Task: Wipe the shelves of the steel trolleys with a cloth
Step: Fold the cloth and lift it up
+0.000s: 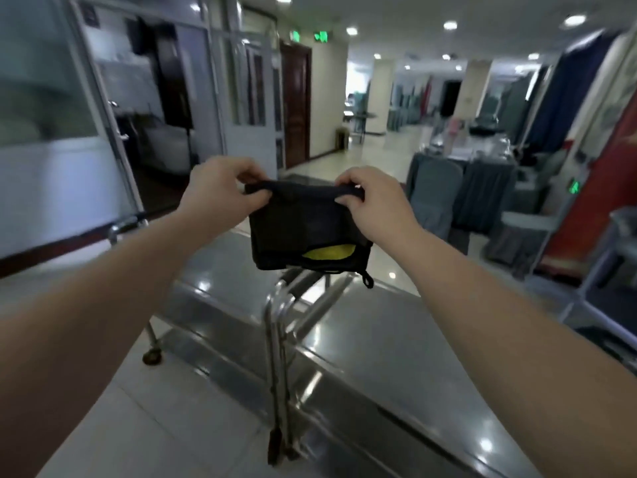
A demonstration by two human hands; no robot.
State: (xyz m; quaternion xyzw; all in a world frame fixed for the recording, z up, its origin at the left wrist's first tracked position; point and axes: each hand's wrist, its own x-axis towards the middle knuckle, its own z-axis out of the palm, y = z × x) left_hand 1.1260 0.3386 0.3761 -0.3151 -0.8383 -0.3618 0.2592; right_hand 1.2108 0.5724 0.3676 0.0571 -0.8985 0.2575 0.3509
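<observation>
A folded dark cloth point(303, 229) with a yellow patch near its lower edge hangs in the air above the trolleys. My left hand point(220, 191) pinches its upper left corner. My right hand point(372, 201) pinches the upper right corner. Below the cloth stand two steel trolleys side by side: the left trolley's top shelf point(220, 270) and the right trolley's top shelf point(396, 357), both shiny with light reflections. Their upright posts point(279, 339) meet between the two shelves.
A glass partition and open doorway point(151, 132) stand at the left. Covered chairs and a draped table point(465, 198) fill the right side, with a red panel point(599, 188) beyond. Another steel cart edge point(613, 270) shows at far right. Tiled floor point(138, 408) lies under the trolleys.
</observation>
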